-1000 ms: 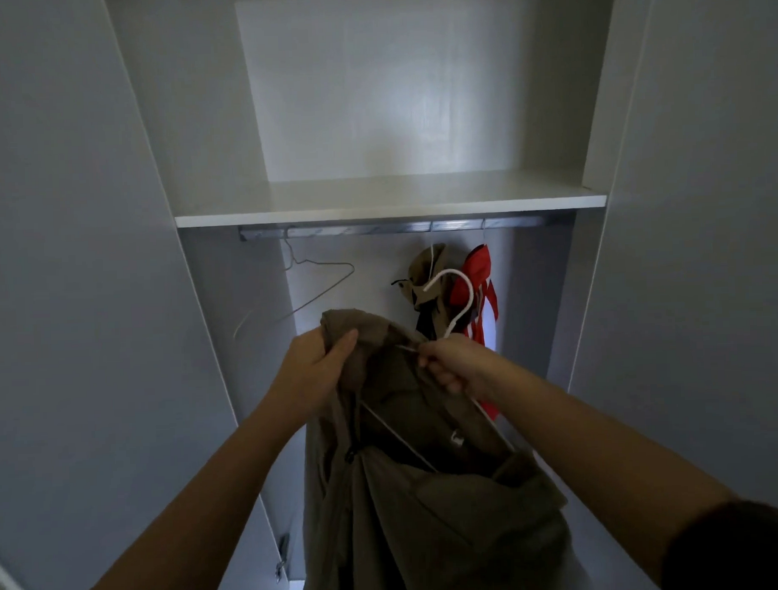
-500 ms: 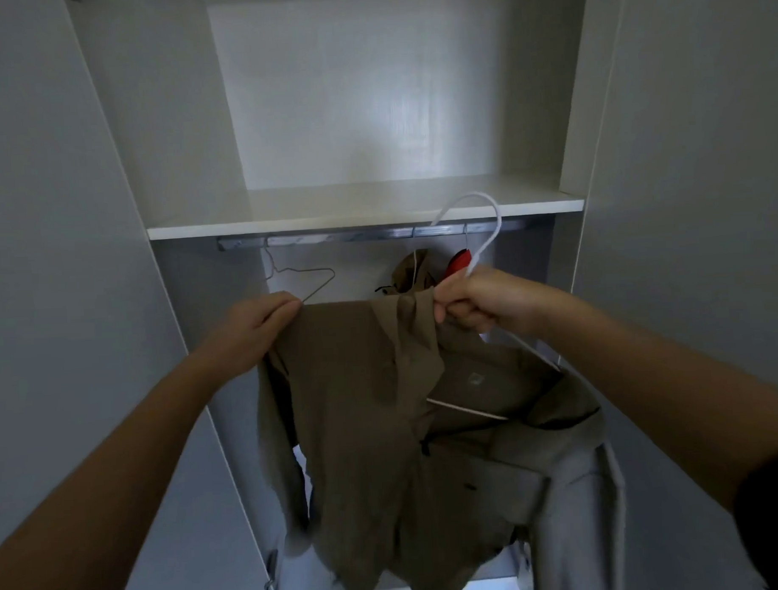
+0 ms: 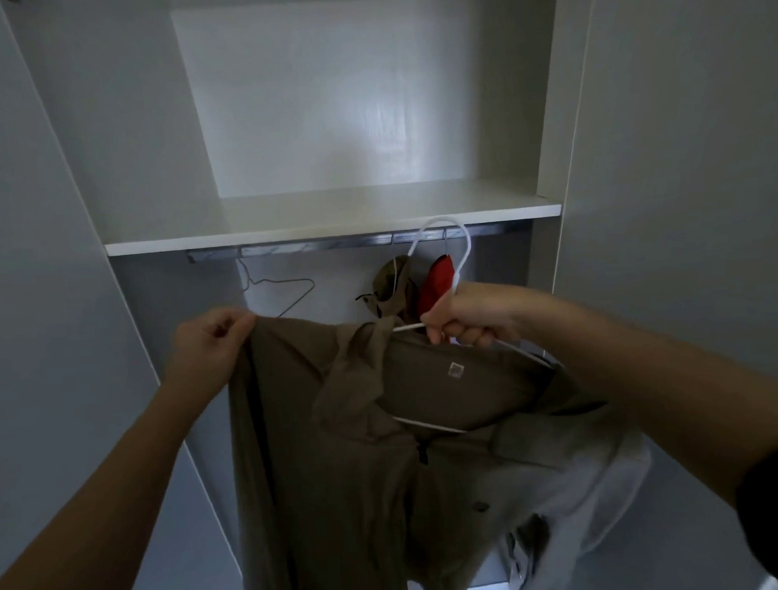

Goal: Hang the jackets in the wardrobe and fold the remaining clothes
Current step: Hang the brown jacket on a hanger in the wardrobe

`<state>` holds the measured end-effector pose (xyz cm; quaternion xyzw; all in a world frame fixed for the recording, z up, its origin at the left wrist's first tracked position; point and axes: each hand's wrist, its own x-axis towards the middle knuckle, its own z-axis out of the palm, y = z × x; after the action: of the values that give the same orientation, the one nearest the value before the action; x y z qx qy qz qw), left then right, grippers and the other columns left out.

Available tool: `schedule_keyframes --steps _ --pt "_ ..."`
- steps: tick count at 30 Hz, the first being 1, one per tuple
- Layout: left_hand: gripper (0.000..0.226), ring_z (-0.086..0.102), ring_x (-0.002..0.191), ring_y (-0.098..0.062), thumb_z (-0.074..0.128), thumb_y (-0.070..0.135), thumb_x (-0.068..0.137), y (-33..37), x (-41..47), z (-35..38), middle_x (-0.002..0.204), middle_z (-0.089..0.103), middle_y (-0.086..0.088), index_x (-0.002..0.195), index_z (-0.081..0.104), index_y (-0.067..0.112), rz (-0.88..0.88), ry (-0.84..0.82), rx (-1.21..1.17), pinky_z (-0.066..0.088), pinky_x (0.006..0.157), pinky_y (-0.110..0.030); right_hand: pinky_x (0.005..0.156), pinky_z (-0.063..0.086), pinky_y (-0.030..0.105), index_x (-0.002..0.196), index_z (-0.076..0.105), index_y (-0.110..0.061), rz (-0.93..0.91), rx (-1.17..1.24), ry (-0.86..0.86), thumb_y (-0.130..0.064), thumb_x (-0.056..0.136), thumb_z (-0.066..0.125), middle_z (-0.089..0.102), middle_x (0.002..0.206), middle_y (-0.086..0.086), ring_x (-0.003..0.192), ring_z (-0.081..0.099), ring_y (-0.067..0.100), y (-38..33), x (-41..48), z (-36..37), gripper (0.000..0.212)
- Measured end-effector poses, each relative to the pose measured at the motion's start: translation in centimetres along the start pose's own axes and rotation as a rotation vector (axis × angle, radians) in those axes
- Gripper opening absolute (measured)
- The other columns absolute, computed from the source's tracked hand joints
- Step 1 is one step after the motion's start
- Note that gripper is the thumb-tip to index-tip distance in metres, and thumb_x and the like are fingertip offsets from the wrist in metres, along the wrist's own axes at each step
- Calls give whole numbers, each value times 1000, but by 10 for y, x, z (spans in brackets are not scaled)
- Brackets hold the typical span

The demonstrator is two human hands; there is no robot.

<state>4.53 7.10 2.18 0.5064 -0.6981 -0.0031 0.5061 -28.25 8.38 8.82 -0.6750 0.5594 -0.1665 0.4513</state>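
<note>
Jacket (image 3: 339,451) higher now (hanger (image 3: 462,269) near rail (image 3: 288,249))

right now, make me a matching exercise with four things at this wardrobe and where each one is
Things:
1 white hanger
2 wire hanger
3 red garment
4 brown jacket

Places:
a hangs empty on the rail
b neck gripped by the right hand
c shoulder pinched by the left hand
d hangs beside a khaki garment

Pairs: 1-b, 2-a, 3-d, 4-c
</note>
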Motion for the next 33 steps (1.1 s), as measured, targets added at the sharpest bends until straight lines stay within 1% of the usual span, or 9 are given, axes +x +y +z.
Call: schedule_keyframes --steps 3,6,9,12,15,19,24,29,33 --pt "18 56 78 -5 61 7 91 -7 -9 17 85 58 8 88 61 24 42 -297 24 38 69 -12 38 18 19 74 58 -9 -54 17 8 -16 99 45 33 48 -4 40 22 8 -3 14 2 28" --pt "24 50 88 -1 62 27 91 1 -4 50 104 51 10 113 57 19 204 -418 61 36 79 -14 39 20 21 75 58 -8 -25 -29 0 -13 95 51 35 50 -2 42 24 10 -11 32 7 21" --pt "32 45 94 -9 45 38 91 -1 9 79 104 56 7 110 60 17 268 -382 119 36 85 -28 41 22 20 78 58 -9 45 -28 -21 -11 93 55 38 50 -2 43 26 9 -21 54 3 16" --pt "41 52 86 -17 33 37 91 -21 22 101 92 65 -3 93 66 11 251 -375 112 40 79 -30 41 23 19 88 58 -7 93 -3 -75 -12 92 59 37 53 -3 44 26 9 -24 73 -3 6" --pt "33 61 82 -21 41 26 90 -55 38 126 88 69 -5 89 70 9 153 -411 51 47 77 -32 45 26 18 97 59 -6 95 43 -137 -13 95 55 37 57 -3 49 31 8 -9 100 2 9" --pt "16 65 74 -21 56 5 90 -103 59 161 81 70 -6 84 71 7 224 -527 81 51 73 -36 45 33 17 92 61 -10 103 74 -3 -14 101 43 41 61 0 49 39 9 18 144 23 21" --pt "25 52 39 -14 80 -7 61 -162 106 199 48 57 0 57 62 9 386 -524 227 47 48 -25 42 36 16 89 56 -9 102 146 111 -20 103 37 45 62 0 43 42 6 22 233 42 26" --pt "36 43 29 -13 87 -1 50 -207 151 228 38 48 4 52 54 12 435 -499 371 48 51 -27 39 35 16 79 58 -11 113 214 181 -21 103 38 46 59 0 41 43 6 15 309 40 33" --pt "22 53 39 -22 79 -1 65 -243 177 251 47 57 -3 63 58 8 353 -450 374 47 68 -34 35 32 15 79 60 -11 73 271 197 -23 104 38 46 56 -1 37 41 3 12 353 32 35"
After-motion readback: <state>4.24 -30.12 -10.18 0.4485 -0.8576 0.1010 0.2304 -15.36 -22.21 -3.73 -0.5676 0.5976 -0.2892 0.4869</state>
